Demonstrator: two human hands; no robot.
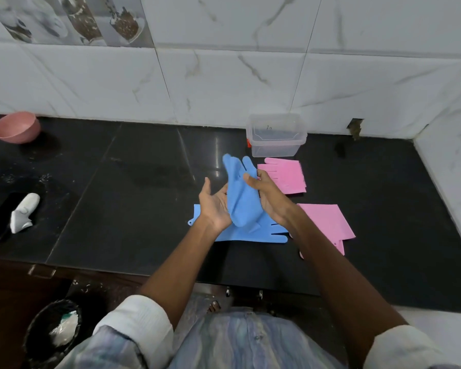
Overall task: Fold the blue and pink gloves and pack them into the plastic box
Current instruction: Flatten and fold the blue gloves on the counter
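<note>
I hold a blue glove [240,193] upright above the black counter [144,198], its fingers pointing away from me. My left hand [215,205] presses on its left side with the palm turned up. My right hand [266,197] grips its right edge with thumb over the front. A second blue glove [264,233] lies flat under my hands, fingers pointing right. One pink glove [286,175] lies flat behind my right hand. Another pink glove [328,222] lies to the right, partly hidden by my right forearm. The clear plastic box [276,135] stands open by the wall.
A pink bowl [16,127] sits at the far left by the tiled wall. A white object [24,212] lies on a dark pad near the left edge. A black bin [52,331] stands on the floor below the counter's front edge.
</note>
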